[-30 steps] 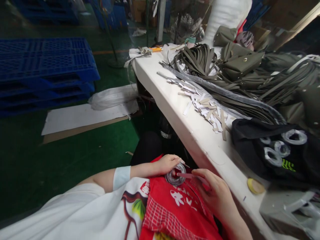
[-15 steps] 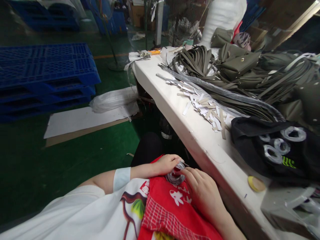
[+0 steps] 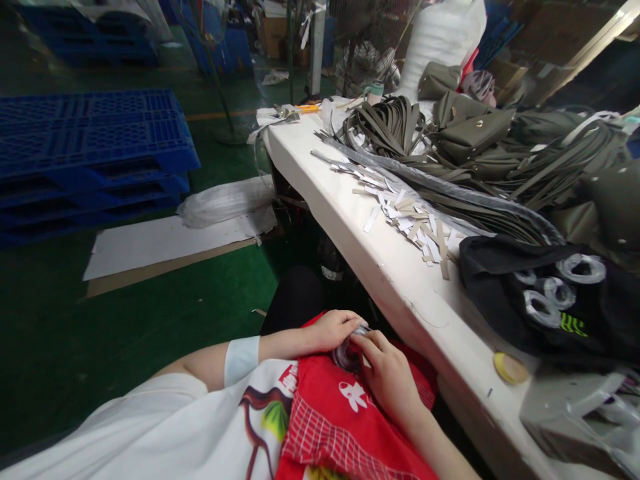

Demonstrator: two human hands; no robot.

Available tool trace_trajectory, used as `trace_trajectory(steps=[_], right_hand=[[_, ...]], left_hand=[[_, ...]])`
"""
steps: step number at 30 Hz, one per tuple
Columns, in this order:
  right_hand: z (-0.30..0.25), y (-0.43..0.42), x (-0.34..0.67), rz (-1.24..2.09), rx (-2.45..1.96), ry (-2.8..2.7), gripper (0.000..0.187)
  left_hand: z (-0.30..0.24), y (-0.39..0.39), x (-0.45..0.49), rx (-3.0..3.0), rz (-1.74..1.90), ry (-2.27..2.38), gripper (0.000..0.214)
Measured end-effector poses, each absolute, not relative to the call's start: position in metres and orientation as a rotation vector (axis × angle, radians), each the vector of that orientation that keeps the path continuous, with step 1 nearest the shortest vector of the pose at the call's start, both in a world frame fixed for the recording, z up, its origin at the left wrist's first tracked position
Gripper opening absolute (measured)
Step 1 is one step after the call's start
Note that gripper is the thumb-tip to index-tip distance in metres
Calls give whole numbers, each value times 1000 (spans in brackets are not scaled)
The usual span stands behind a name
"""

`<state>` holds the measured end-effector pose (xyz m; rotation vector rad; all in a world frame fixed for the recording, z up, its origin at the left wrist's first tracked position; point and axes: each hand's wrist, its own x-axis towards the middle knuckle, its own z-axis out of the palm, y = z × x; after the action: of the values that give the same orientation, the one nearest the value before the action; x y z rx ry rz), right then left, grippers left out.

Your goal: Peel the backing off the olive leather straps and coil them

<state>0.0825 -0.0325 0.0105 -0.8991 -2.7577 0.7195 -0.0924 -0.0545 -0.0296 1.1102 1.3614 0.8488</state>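
Observation:
Low over my lap, between my two hands, is a coil of thin, greyish, shiny cord (image 3: 344, 358); whether it is wire or plastic I cannot make out. My left hand (image 3: 334, 331) is closed on the far left side of the coil, thumb and fingers pinching it. From the right, my right hand (image 3: 389, 371) reaches over, its fingers bent against the coil and covering much of it. A red apron (image 3: 330, 400) with a white print lies beneath both hands.
Right of me runs a white table (image 3: 367, 263) with cut strips (image 3: 423, 230), olive straps and bags (image 3: 475, 133). On a black cloth (image 3: 493, 267) lie several clear rings (image 3: 543, 308). A yellow tape roll (image 3: 510, 368) sits near the edge. Blue pallets (image 3: 95, 147) stand left.
My right hand has shifted left and closer to my left hand, covering more of the coil. The left hand has stayed nearly in place.

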Motion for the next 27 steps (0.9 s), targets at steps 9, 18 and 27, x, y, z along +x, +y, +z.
trace_trajectory(steps=[9,18,27], right_hand=[[11,-12,86,1123,-1092,-2180,18],[-11,9,91,1566,-1372,-1854,50],[-30,0,85,2002,-1244,-1368,41]], left_hand=[[-16,-53,-90,1255,785,1333,34],[-4,-56,-83,1472,797,1335,32],[4,-59,-83,1529,901,1383,36]])
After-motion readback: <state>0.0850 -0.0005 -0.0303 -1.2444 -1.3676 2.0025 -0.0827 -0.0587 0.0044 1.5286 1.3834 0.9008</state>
